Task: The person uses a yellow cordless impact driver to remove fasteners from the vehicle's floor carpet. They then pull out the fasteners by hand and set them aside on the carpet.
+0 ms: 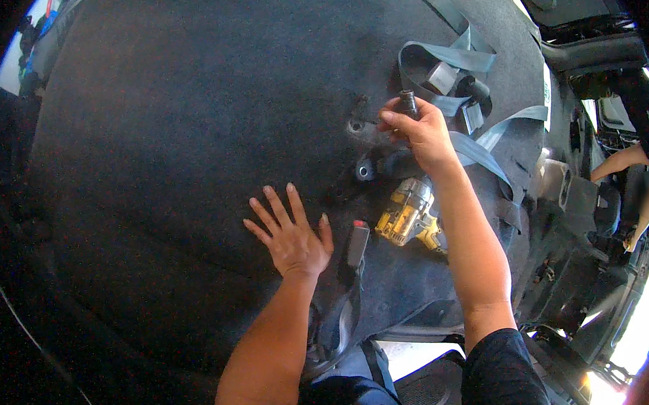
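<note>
My left hand (296, 243) lies flat on the dark carpet (206, 120), fingers spread, holding nothing. Between the thumb and fingers of my right hand (426, 131) is a small dark cylindrical metal piece (408, 103), held upright; its exact kind does not show. Two round metal-rimmed holes, a nearer one (364, 171) and a farther one (355, 126), are in the carpet just left of that hand. A yellow and black power driver (406, 213) lies on its side beside my right forearm. Right of my left hand is a seat belt buckle (358, 244) with a red button.
Loose grey seat belts (450, 57) with their retractors (442, 78) lie beyond and right of my right hand. Dark vehicle trim (592, 52) borders the carpet on the right. Farther out, another person's arm (622, 160) reaches in. A thin pale cable (25, 329) curves along the left.
</note>
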{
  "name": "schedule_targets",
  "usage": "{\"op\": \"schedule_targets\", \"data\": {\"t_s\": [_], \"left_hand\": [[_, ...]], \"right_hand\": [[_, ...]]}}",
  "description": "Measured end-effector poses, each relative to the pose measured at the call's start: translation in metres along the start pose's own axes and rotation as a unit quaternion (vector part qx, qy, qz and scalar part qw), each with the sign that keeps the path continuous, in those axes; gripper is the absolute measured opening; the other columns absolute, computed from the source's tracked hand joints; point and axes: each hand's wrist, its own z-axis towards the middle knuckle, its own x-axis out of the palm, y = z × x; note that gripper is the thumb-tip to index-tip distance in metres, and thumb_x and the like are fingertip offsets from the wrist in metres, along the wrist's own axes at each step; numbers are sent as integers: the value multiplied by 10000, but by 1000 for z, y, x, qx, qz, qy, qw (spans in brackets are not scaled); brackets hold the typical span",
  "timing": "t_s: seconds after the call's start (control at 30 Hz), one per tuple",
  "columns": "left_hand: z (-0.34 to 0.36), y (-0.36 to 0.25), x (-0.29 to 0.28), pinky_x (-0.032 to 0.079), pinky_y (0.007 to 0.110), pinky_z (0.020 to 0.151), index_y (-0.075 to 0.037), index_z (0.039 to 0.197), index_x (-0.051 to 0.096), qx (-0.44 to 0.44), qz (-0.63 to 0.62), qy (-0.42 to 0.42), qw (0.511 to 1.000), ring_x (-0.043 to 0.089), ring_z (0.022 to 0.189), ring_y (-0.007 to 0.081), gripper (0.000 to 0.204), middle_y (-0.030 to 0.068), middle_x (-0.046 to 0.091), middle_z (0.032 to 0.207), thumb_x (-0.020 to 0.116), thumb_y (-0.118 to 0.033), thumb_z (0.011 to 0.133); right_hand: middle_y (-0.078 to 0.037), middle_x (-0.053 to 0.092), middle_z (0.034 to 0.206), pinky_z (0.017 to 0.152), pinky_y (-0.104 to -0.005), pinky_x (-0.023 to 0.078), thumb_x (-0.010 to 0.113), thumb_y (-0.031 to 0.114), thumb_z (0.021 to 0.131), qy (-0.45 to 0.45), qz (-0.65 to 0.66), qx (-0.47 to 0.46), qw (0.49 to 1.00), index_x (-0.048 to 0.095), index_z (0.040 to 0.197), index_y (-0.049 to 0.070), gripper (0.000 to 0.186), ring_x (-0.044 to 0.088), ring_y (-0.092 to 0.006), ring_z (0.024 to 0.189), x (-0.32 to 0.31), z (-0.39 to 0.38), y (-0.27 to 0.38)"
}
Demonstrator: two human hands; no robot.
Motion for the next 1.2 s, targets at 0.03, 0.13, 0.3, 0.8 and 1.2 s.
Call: {"op": "schedule_targets", "data": {"t_s": [0.03, 0.13, 0.3, 0.8, 1.2], "left_hand": [[0, 0, 0, 28, 697, 1140, -50, 1563, 221, 1, 3, -5, 1000, 52, 1465, 551, 786, 291, 105, 1607, 466, -466, 943], [0, -1, 0, 22, 693, 1142, -48, 1561, 225, -1, 1, -4, 1000, 45, 1467, 547, 775, 289, 103, 1608, 459, -458, 947], [0, -2, -2, 18, 691, 1144, -49, 1559, 228, -3, -3, 3, 1000, 43, 1469, 543, 763, 287, 101, 1609, 452, -451, 951], [0, -1, -6, 18, 671, 1162, -102, 1585, 96, -20, 37, 77, 996, -9, 1484, 508, 1020, 245, 6, 1628, 652, -505, 831], [-1, 0, -3, 54, 688, 1148, -69, 1570, 196, -10, 16, 23, 1000, 54, 1470, 534, 817, 276, 92, 1612, 493, -488, 934]], "right_hand": [[-54, 705, 869, 625, -264, 516, 756, 103, 856, -2, 9, -10, 1000, 671, 999, 18, 187, 695, -150, 770, 1, 1, -1], [-60, 701, 869, 629, -271, 525, 748, 81, 855, -8, -20, -4, 1000, 668, 994, 11, 175, 695, -158, 759, 5, 4, -3], [-64, 701, 848, 636, -276, 524, 747, 62, 837, -8, -33, -3, 999, 670, 981, 1, 175, 679, -150, 732, 11, 5, 3], [-183, 700, 886, 788, -474, 536, 709, 111, 691, 290, -558, -105, 771, 692, 984, 63, 298, 676, -370, 878, 73, -90, -26], [-137, 647, 972, 770, -452, 538, 787, 203, 726, 62, -477, -190, 856, 684, 946, 64, 280, 661, -358, 888, 48, -61, -4]]}}
